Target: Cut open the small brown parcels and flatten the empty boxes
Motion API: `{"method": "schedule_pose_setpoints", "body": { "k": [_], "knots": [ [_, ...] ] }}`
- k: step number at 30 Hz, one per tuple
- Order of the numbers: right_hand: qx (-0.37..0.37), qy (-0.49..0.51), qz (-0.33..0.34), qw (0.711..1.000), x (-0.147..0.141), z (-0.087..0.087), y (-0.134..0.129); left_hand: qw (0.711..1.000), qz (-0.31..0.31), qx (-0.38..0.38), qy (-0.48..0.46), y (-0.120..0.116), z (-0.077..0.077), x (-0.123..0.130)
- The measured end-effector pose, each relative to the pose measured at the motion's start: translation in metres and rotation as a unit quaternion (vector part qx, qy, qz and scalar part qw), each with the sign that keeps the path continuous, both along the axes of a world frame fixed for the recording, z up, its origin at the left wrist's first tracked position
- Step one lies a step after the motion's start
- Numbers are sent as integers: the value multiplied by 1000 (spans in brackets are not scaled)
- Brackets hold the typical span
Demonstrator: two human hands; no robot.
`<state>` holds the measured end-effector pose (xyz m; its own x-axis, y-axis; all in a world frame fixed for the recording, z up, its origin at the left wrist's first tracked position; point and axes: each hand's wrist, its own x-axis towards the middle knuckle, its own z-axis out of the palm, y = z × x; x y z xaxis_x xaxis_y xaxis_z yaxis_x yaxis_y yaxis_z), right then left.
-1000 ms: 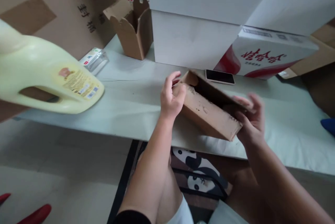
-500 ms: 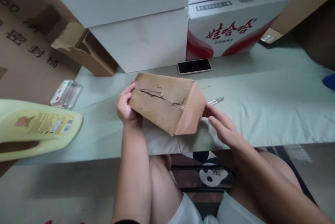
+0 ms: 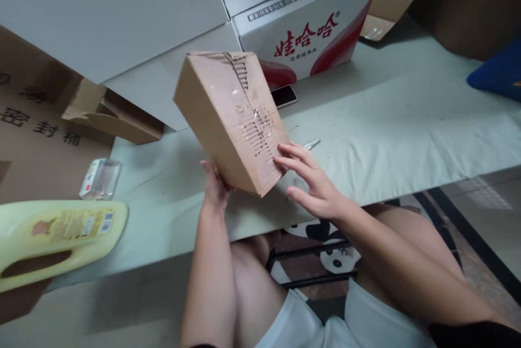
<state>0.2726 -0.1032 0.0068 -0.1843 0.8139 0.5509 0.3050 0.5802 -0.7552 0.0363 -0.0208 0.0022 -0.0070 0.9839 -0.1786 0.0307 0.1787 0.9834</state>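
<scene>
The left hand (image 3: 215, 189) grips a tilted, oblong brown cardboard box (image 3: 236, 125); opposite, the right hand (image 3: 319, 189), fingers spread, touches it.

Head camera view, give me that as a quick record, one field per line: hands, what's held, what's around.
Held: brown cardboard box, tilted, with ragged slits along its upper face
Left hand: gripping the box's near left edge
Right hand: open, at the box's near right end
Behind: phone, partly hidden; red-and-white carton
Left side: pale yellow jug, clear container
Surface: pale cloth
</scene>
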Motion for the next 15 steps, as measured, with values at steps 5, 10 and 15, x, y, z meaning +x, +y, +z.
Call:
{"method": "schedule_pose_setpoints", "body": {
  "k": [5,10,15],
  "knots": [
    [-26,80,-79,993,4,-2,-1,946,-212,-233,80,-7,15,-8],
    [-56,91,-122,987,1,-4,1,983,-43,-152,95,11,12,-23],
    [-47,75,-36,995,-4,2,0,958,212,190,-21,26,3,-25]
  ]
}}
